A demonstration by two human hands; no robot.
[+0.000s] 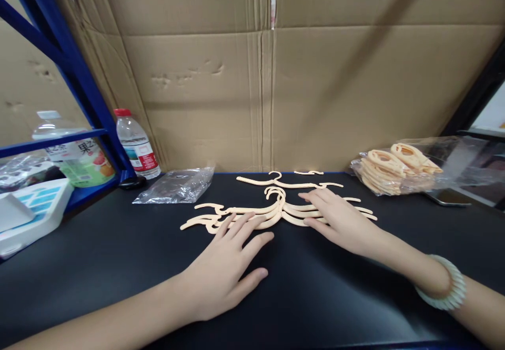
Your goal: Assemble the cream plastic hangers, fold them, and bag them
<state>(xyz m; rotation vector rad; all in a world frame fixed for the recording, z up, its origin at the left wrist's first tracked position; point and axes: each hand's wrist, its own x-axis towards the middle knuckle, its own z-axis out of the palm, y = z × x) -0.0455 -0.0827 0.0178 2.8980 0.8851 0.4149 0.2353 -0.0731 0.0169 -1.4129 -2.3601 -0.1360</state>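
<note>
Several cream plastic clothes hangers (pixel 272 214) lie in an overlapping stack on the black tabletop, their hooks pointing away from me. My left hand (pixel 232 260) is open with fingers spread, its fingertips at the left arms of the stack. Over the right arms of the stack, my right hand (pixel 339 216) is open too, palm down, covering part of them. Whether the fingertips press on the hangers I cannot tell. Just behind the stack lies a single hanger (pixel 258 182), with a small cream piece (pixel 309 172) farther back at the table's rear edge.
At the back right, a clear bag (pixel 394 168) holds more cream plastic pieces beside a dark flat object (pixel 450 198). An empty clear bag (pixel 175 186) and a red-capped bottle (pixel 138 145) stand back left. A cardboard wall (pixel 205 103) closes the rear; blue shelving (pixel 74 76) is left.
</note>
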